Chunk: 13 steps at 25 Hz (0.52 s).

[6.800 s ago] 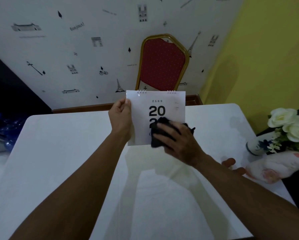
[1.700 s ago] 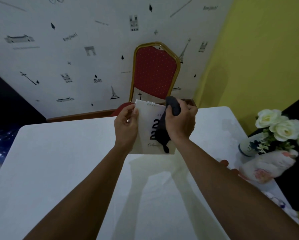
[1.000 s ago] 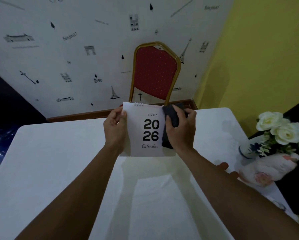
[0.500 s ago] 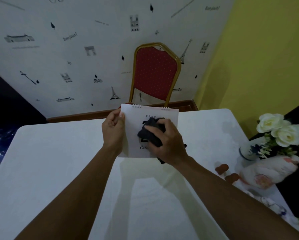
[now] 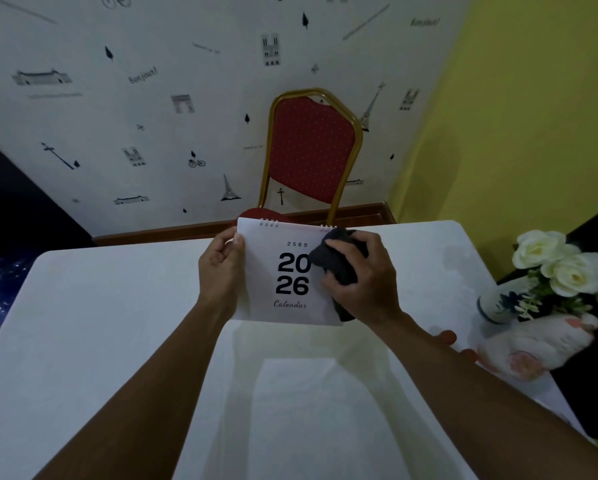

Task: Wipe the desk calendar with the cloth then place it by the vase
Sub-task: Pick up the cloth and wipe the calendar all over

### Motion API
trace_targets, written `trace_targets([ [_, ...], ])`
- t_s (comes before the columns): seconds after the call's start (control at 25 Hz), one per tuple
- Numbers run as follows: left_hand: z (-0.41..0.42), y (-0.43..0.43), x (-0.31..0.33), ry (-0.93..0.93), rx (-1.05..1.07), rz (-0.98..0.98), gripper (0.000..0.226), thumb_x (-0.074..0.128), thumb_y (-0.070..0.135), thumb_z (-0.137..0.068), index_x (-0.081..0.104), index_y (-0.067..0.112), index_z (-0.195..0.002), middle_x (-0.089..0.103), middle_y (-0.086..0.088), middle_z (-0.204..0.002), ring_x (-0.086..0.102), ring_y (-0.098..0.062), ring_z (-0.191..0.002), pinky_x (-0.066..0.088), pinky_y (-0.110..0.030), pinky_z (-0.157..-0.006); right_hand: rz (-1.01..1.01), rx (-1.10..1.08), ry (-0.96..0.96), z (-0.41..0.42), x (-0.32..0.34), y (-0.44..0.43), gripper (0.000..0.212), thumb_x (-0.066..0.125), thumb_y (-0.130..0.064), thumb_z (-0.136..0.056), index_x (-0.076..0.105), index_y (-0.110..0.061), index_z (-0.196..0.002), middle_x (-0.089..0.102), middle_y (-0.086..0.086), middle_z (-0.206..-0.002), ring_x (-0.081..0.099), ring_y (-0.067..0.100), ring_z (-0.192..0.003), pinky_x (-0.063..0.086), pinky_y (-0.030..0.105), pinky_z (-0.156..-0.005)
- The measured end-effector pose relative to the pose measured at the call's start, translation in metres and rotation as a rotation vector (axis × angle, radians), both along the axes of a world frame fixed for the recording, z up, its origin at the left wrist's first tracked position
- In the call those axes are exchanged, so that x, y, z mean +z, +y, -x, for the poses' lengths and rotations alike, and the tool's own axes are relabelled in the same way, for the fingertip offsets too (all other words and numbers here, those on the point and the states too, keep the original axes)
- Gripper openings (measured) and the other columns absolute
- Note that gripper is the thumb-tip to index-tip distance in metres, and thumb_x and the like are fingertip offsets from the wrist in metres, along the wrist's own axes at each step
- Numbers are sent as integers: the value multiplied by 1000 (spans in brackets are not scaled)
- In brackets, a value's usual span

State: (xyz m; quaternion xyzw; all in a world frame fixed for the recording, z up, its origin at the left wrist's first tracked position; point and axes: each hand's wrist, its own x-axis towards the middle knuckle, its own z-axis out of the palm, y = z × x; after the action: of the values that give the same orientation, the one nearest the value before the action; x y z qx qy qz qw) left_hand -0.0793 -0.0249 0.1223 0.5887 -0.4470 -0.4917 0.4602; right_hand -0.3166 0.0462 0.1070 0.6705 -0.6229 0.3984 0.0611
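The desk calendar [image 5: 283, 275] cover reads "2569" in small digits, then "20" over "26" in bold, with "Calendar" in script below. The wallpaper [image 5: 152, 109] carries "Bonjour!" twice.

Looks like a room in a home, maybe a dining room. Has a white surface [image 5: 117, 341] with rounded far corners, like a table for eating. Has a red chair [image 5: 311, 150] with a gold frame pushed up at the far edge. Shows a white wall [image 5: 152, 116] behind it with little black drawings of towers, bikes and old buildings and the word "Bonjour!". Meets a plain yellow wall [image 5: 515, 116] on the right. Holds a blue and white vase [image 5: 498, 304] with white flowers [image 5: 560, 268] at the right edge, lying tipped over. Feels cosy and lived in, not like a shop or an office.
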Motion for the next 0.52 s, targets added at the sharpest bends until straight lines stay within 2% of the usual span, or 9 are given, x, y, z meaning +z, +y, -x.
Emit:
trace_targets([
  [0.16,3,3,3,5,-25,18,12,53,47,-99,65,47,-101,70,27,-89,65,-16,-87,47,-28,-63,-17,-151,-101,-3,2,-6,49,73,-34,-82,68,-16,-126,56,16,-123,60,30,-106,62,47,-79],
  [0.24,9,6,5,-2,-63,42,12,53,48,-99,65,51,-99,71,24,-92,67,-15,-85,49,-27,-62,-27,-150,-112,-16,1,-8,47,74,-31,-84,67,-16,-128,55,17,-125,59,31,-109,62,47,-82],
  [0.32,19,8,5,-21,-101,69,11,54,48,-99,64,51,-100,72,18,-96,69,-13,-84,52,-27,-62,-37,-60,-86,-35,0,-8,47,71,-32,-87,66,-14,-130,56,18,-128,58,31,-112,61,46,-89],
  [0.44,25,8,5,-25,-84,94,10,56,41,-101,64,46,-103,71,14,-103,68,-12,-92,54,-26,-67,-73,204,69,-54,-7,-2,46,65,-38,-91,67,-16,-131,58,15,-132,56,29,-116,55,44,-101],
  [0.52,21,7,4,-2,-55,82,11,56,39,-101,65,45,-100,71,17,-100,67,-12,-94,54,-27,-69,-93,382,212,-52,-13,3,42,70,-36,-89,69,-20,-128,62,12,-128,59,28,-111,54,43,-101],
])
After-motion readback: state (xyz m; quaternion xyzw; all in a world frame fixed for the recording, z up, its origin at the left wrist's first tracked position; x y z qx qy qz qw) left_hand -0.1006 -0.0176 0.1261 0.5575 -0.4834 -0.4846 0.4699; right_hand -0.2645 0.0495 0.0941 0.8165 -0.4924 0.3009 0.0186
